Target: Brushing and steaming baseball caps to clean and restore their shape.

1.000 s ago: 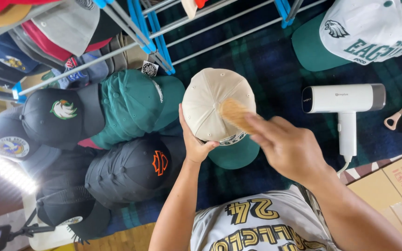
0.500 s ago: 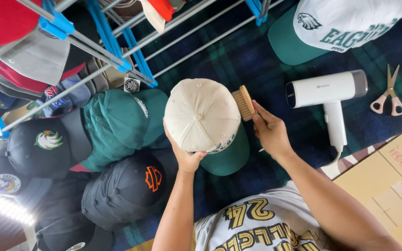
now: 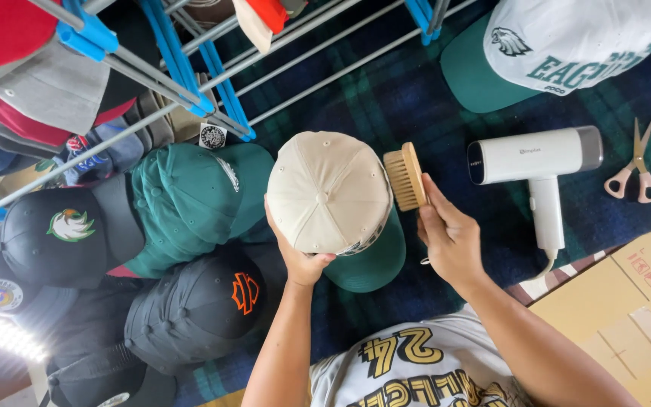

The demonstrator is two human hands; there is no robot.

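- Blanket [image 3: 386,98] of dark plaid carries everything; near its middle the cream cap [image 3: 328,192] with a green brim is held up, crown toward the camera.
- The left hand [image 3: 301,256] grips the cap from below at its near edge — a firm, steady hold would keep the crown taut.
- The right hand [image 3: 450,237] is clenched on the wooden brush [image 3: 404,176], bristles just beside the crown's right side; short, light strokes along the panels look best.
- A white handheld steamer [image 3: 536,162] lies toward the right edge, scissors [image 3: 637,172] beyond — clear of the strokes.
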